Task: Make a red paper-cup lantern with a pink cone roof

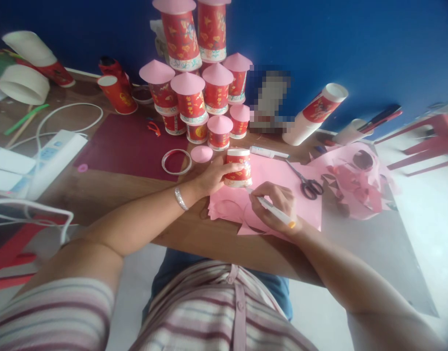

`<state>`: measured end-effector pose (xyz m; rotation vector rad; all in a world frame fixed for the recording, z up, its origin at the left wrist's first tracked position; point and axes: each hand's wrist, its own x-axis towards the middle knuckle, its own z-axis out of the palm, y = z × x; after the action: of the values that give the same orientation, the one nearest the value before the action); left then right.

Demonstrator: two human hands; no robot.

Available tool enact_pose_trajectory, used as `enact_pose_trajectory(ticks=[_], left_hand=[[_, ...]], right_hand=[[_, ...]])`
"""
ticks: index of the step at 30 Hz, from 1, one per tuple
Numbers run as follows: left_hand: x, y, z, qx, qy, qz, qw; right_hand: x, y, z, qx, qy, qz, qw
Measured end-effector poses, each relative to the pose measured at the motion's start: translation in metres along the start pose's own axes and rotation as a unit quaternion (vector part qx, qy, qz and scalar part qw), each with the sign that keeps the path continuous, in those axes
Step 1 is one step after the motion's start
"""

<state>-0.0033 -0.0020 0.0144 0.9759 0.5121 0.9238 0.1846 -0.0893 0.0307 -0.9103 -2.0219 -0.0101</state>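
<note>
My left hand [213,176] is wrapped round a small red paper cup [239,167] that stands upside down on a pink paper sheet [282,187]. My right hand [274,202] pinches a white pen [273,210] with an orange end; its tip touches the paper right at the cup's rim. Faint circle outlines and cut-out curves show in the pink sheet near the table's front edge. A silver bracelet [180,198] sits on my left wrist.
A stack of red cups topped with pink paper cones [194,92] rises behind. Scissors [307,184], a loose pink cone [201,153], a tape ring [176,162], a glue stick [269,152], pink scraps [355,187], a power strip [51,158] and a dark red mat [128,146] lie around.
</note>
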Motion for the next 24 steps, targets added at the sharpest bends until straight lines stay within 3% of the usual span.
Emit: enact_pose_trajectory(ticks=[24], left_hand=[[0.0013,-0.0024,0.0025,0.022,-0.005,0.031,0.999]], right_hand=[[-0.0014,0.0028,0.0049,0.0,0.006,-0.003,1.0]])
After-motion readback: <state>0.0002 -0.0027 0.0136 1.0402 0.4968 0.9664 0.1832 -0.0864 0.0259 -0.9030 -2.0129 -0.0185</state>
